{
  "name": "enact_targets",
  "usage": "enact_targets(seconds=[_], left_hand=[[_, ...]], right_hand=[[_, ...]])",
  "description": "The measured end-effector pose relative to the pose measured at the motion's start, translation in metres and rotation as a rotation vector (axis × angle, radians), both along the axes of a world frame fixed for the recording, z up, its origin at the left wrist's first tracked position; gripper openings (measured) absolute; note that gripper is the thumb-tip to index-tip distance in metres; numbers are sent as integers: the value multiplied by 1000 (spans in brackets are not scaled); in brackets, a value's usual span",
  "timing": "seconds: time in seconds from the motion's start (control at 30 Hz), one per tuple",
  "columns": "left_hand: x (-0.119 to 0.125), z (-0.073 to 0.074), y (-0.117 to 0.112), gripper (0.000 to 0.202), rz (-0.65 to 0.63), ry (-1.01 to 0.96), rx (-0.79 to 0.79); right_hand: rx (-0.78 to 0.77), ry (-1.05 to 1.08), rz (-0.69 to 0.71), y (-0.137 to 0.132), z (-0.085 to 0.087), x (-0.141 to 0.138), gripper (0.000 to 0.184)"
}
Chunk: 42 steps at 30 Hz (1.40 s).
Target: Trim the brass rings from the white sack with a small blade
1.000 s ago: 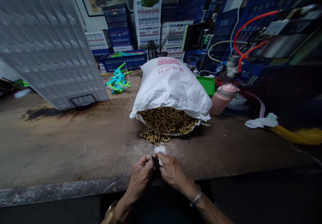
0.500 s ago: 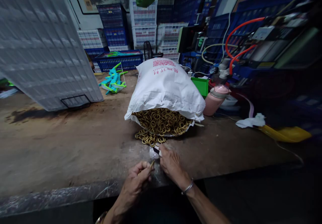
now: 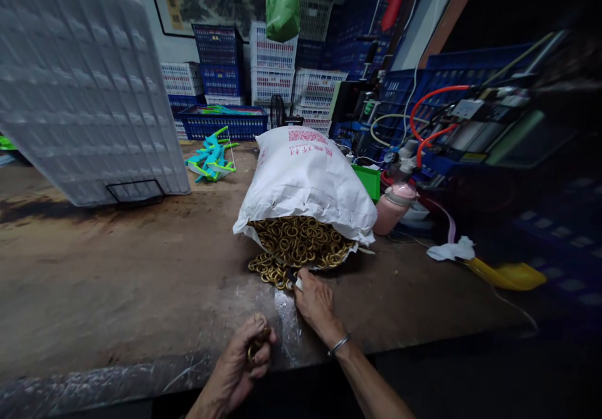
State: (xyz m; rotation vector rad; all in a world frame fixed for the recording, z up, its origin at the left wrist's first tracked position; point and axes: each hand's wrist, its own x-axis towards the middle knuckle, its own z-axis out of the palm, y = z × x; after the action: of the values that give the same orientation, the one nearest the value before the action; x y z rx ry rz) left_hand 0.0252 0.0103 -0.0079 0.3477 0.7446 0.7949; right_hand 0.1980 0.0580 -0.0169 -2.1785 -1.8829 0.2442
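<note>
My left hand [image 3: 237,359] is closed around a brass-coloured ring [image 3: 251,353] above the front part of the workbench. My right hand [image 3: 316,303], with a bangle at its wrist, grips a small tool with a dark, blade-like tip [image 3: 291,276] and a whitish part; its exact kind is unclear. That tip reaches the small heap of loose rings [image 3: 268,270] on the bench. Behind the heap, a white woven sack [image 3: 305,174] lies on its side, its mouth towards me and full of similar rings [image 3: 301,240].
A pale ribbed panel [image 3: 94,93] stands upright on the left. Turquoise and green plastic pieces [image 3: 212,159] lie behind it. Right of the sack are a pink bottle [image 3: 394,209], a yellow scoop-like piece [image 3: 510,275] and a machine with orange hoses [image 3: 437,133]. Stacked crates [image 3: 273,61] line the back.
My right hand's tool has moved forward from the bare bench to the loose rings. My left hand has drawn back towards me and turned, still with a ring. The camera view has shifted.
</note>
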Motion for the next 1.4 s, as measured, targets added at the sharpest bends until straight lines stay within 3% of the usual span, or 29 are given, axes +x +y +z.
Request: enact_targets(seconds=[0.27,0.47,0.73,0.93,1.07,1.23,1.4], left_hand=[[-6,-6,3,25,10,-108,-72],[-6,6,11,31,25,24,17],[2,3,17,36,140,463,371],[2,5,13,21,140,518,562],[1,3,10,23,178,480,502],[-1,1,9,28,125,444,399],[-3,0,8,30,55,442,392]], right_hand=[[60,91,73,-8,-4,3,15],[128,478,194,-15,0,-6,17],[-163,950,270,-31,8,-29,27],[-309,1158,159,-35,17,-35,33],[-369,1338,33,-38,23,-42,37],[-367,1354,40,-38,21,-44,33],[-238,1140,125,-34,17,-38,24]])
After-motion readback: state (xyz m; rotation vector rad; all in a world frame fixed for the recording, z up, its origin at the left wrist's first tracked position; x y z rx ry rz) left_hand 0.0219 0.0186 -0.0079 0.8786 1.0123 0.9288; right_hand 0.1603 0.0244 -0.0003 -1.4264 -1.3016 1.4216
